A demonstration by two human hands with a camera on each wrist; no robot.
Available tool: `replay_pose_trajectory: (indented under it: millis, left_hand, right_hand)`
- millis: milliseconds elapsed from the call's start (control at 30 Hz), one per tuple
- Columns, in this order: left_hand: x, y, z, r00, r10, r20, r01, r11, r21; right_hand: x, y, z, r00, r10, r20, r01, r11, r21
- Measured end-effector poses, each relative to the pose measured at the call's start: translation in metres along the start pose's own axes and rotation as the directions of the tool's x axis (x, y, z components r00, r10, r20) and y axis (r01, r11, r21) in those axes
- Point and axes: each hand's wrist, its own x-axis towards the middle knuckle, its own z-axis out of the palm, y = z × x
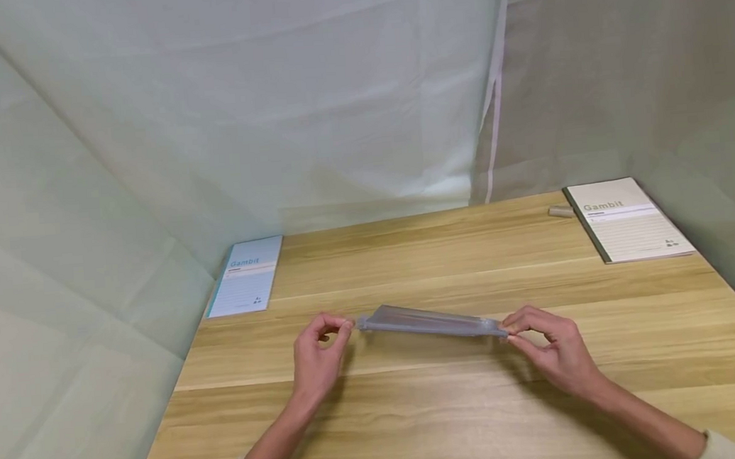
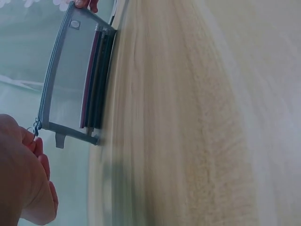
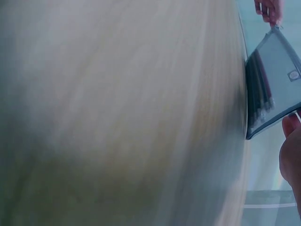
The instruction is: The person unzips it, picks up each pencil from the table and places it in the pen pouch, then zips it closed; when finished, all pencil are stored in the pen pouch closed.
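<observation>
A see-through zip pencil case [image 1: 428, 323] with grey edging is held up over the table between both hands. Several pencils or pens [image 2: 97, 80] lie along its lower side, seen through the clear wall. My left hand [image 1: 320, 357] pinches the zipper pull [image 2: 35, 126] at one end of the top edge. At the opposite upper corner, my right hand [image 1: 558, 355] grips the case between thumb and fingers. The zip looks closed in the left wrist view. A short fabric tab [image 2: 60, 140] hangs from the side near my left hand.
On the wooden table [image 1: 419, 418], a blue-edged notebook [image 1: 246, 277] lies at the back left. A dark-spined notebook [image 1: 629, 220] lies at the back right, with a small beige block [image 1: 561, 211] beside it. Cloth curtains [image 1: 333, 104] border the back and sides.
</observation>
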Motion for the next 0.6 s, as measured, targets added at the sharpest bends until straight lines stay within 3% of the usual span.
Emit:
replay_pose_trajectory:
  millis: [300,600]
  left_hand:
    - [-0.008,-0.003,-0.003,0.984,-0.129,0.122,0.128,0.992,0.019]
    - [-0.015,-0.01,-0.005,0.966,-0.118,0.231,0.086,0.986,0.145]
  right_hand:
    - [-0.002,0.005,-0.007,0.996,-0.078,0.049,0.082,0.993,-0.088]
    - [-0.001,0.001,-0.017,0.987,0.016,0.157,0.013,0.983,-0.186]
